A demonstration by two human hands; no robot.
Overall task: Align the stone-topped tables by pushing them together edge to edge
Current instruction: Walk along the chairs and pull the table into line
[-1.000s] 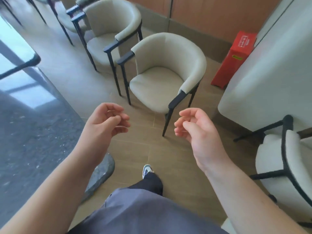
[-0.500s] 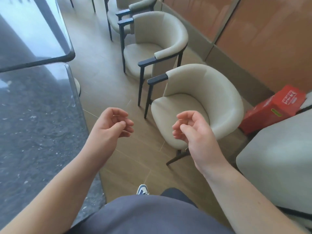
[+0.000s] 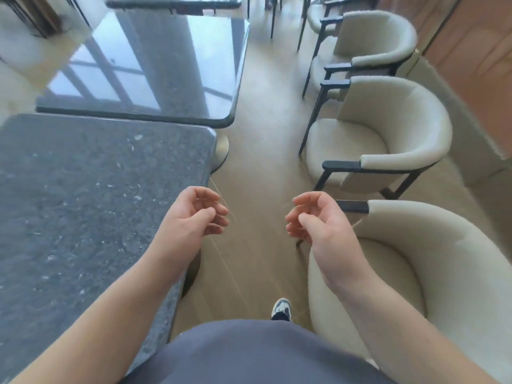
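Both grips, left hand (image 3: 191, 217) and right hand (image 3: 318, 217), hung loosely curled, holding nothing. The near stone-topped bench (image 3: 83, 203) sat left, its corner offset from the far bench (image 3: 166, 65); an off-centre shove risked skewing them.

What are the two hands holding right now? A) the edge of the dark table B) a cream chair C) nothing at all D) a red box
C: the left hand and the right hand hang in the air over the floor with fingers loosely curled, touching no table or chair.
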